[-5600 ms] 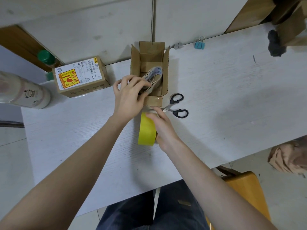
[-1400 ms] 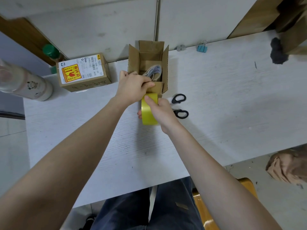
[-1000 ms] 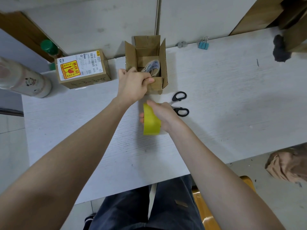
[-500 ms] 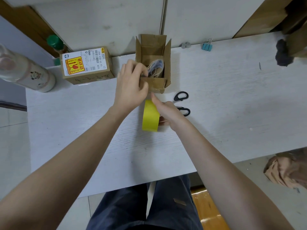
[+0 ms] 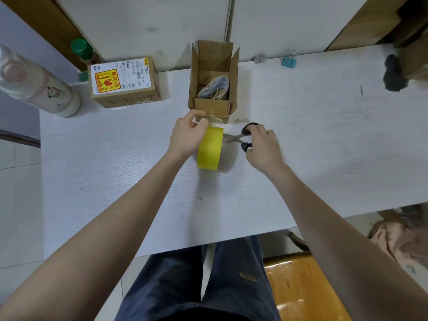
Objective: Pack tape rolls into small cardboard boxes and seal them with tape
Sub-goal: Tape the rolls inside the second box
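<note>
An open small cardboard box [image 5: 213,107] stands on the white table [image 5: 301,140], its flaps up, with a tape roll [image 5: 214,89] lying inside. A yellow tape roll [image 5: 210,148] stands on edge just in front of the box, and a clear strip runs from it to the box's near wall. My left hand [image 5: 187,137] holds the yellow roll's left side, thumb and forefinger pinching near the box's lower corner. My right hand [image 5: 260,147] grips the black-handled scissors [image 5: 240,136], whose blades point left at the roll.
A sealed labelled cardboard box [image 5: 124,82] sits at the back left beside a white bottle [image 5: 34,84] and a green-capped bottle [image 5: 83,50]. A blue binder clip [image 5: 289,60] and a grey clip [image 5: 259,58] lie at the back edge. A black object [image 5: 392,76] is far right.
My right hand left the yellow roll and took hold of the scissors to its right. My left hand came down off the box flap onto the roll.
</note>
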{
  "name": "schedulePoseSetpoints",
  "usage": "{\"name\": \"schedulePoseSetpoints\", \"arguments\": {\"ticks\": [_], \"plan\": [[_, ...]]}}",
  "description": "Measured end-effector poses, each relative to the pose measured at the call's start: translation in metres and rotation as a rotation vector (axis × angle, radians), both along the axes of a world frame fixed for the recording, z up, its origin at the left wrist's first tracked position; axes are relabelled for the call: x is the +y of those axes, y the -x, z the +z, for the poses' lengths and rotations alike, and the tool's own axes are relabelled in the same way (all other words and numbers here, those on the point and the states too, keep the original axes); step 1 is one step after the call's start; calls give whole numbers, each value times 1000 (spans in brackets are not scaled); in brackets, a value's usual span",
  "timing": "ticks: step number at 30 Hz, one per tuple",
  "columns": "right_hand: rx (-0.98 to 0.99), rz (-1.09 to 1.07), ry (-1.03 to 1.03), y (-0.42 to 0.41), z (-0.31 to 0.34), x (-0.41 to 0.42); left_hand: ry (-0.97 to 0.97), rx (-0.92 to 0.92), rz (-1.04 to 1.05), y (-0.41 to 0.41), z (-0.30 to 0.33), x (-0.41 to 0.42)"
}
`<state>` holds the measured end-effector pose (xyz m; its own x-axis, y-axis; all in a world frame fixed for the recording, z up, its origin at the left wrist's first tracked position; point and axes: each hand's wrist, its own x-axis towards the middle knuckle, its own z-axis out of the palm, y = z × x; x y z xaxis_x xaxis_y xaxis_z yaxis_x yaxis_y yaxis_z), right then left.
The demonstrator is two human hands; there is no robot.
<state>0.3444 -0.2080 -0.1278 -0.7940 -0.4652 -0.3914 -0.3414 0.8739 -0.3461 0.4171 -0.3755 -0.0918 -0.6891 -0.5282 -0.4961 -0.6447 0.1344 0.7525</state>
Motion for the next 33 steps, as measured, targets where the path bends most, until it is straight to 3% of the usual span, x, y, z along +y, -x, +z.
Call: {"name": "schedulePoseSetpoints", "arguments": {"ticks": [5, 9, 16, 20, 23, 26, 33], "plan": [[124, -4, -151, -3, -3, 11, -131, -1, 44, 3, 1, 3], [105, -16, -190, -2, 1, 18, -140, -22, 63, 2, -4, 5], [-321, -284, 114, 8, 20, 32, -57, -11, -18, 0, -2, -5], [-662, -263, 218, 9, 32, 29, 39, -35, -89, -6, 3, -20], [-853, -126, 170, 6, 41, 23, 66, -63, -121, -13, 7, -37], [-938, -10, 78, 3, 46, 13, 16, -50, -143, -22, 9, -50], [-922, 124, -58, 6, 48, -18, -71, -16, -142, -35, 5, -55]]}}
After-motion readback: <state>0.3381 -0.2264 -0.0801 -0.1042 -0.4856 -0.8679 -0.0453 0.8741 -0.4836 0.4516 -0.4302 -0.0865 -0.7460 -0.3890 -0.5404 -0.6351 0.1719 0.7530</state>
